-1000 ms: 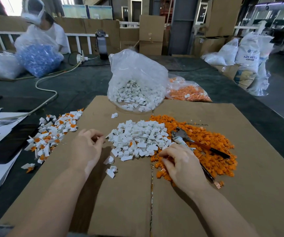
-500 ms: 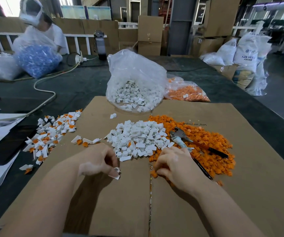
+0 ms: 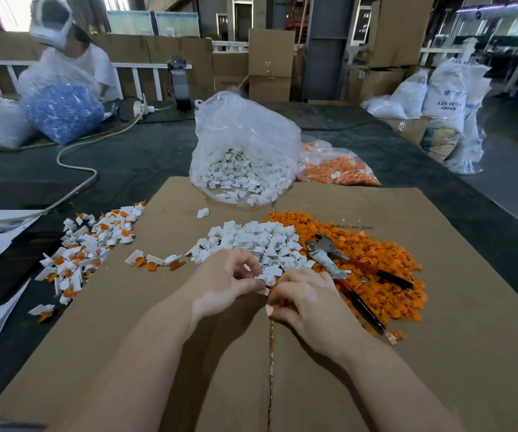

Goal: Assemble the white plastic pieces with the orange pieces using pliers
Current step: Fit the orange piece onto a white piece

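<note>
From the head camera, both hands meet at the near edge of the loose heap of small white plastic pieces (image 3: 251, 241), low over the flat brown cardboard sheet (image 3: 438, 353) that covers the dark table (image 3: 133, 163). The left hand (image 3: 223, 283) has its fingers curled, pinching one white piece at its fingertips; the right hand (image 3: 306, 302) is curled too and pressed close against it, probably so an orange piece can be pushed into the white one.

The spread of small orange plastic pieces (image 3: 376, 263) lies to the right, within easy reach, and the red-and-black-handled metal pliers (image 3: 342, 269) rest on it, held by neither hand (apparently waiting for the squeeze). Finished white-and-orange assemblies (image 3: 86, 244) sit in a pile off to the left, well apart from the raw stock.

Whether the right hand actually holds an orange piece is hidden by its own fingers. The clear plastic bag of white pieces (image 3: 242, 157) blurs its contents.
</note>
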Demonstrator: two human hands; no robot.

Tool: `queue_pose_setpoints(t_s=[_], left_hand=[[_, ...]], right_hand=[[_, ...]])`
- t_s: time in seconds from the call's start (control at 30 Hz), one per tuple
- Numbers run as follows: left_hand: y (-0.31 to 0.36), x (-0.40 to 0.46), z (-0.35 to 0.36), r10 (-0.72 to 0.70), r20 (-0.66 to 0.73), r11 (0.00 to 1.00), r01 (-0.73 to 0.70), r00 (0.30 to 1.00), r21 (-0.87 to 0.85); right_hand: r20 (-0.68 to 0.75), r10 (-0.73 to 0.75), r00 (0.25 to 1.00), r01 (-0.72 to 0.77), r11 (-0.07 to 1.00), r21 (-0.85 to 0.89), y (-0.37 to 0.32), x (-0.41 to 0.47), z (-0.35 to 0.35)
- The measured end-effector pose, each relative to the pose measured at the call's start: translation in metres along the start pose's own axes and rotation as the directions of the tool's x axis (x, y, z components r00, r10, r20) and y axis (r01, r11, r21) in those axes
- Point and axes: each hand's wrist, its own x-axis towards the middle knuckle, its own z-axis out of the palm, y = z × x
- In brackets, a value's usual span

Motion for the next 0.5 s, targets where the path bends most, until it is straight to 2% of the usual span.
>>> queue_pose_setpoints(t_s=[0.13, 0.2, 0.3, 0.4, 0.5], left_hand=[[0.005, 0.003, 0.021, -0.029, -0.081, 0.987, 0.015, 0.996, -0.160], [0.009, 0.004, 0.034, -0.063, -0.085, 0.968, 0.040, 0.994, -0.246], [0.011, 0.007, 0.049, -0.060, -0.134, 0.967, 0.024, 0.989, -0.255], [0.010, 0.007, 0.058, -0.039, -0.184, 0.963, -0.013, 0.982, -0.270], [0.006, 0.004, 0.063, -0.050, -0.226, 0.912, -0.048, 0.973, -0.408]], right_hand=[[-0.258, 0.153, 0.954, -0.124, 0.984, 0.126, 0.006, -0.002, -0.002], [-0.348, 0.185, 0.919, -0.139, 0.978, 0.153, 0.009, -0.003, 0.001], [-0.406, 0.180, 0.896, -0.127, 0.980, 0.154, 0.010, -0.006, 0.007], [-0.463, 0.255, 0.849, -0.170, 0.961, 0.218, 0.012, -0.012, 0.014], [-0.493, 0.306, 0.815, -0.183, 0.942, 0.283, 0.013, -0.012, 0.016]])
